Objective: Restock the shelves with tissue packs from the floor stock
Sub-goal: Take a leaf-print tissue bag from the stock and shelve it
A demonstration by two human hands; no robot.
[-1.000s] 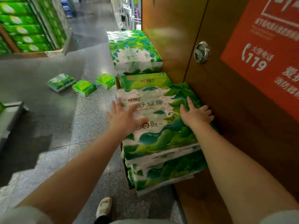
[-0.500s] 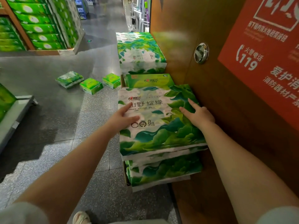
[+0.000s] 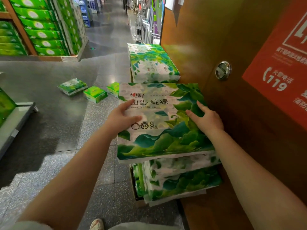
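A large tissue pack (image 3: 159, 135), white with green leaf print, is raised a little above the floor stack (image 3: 179, 181) of like packs beside the wooden wall. My left hand (image 3: 123, 117) grips its left edge, thumb on top. My right hand (image 3: 206, 118) holds the right side, with thumb and fingers on the top face. A second stack of the same packs (image 3: 152, 63) stands just behind. Shelves filled with green tissue packs (image 3: 41, 30) are at the far left.
Three small green packs (image 3: 95, 93) lie loose on the grey floor to the left. A low shelf base (image 3: 16, 120) juts in at the left edge. The wooden door (image 3: 249, 138) with its metal handle (image 3: 222, 70) and red sign (image 3: 279, 72) borders the right.
Both hands have gone from lying on top of the pack to gripping its sides. The pack has lifted off the stack and come toward me.
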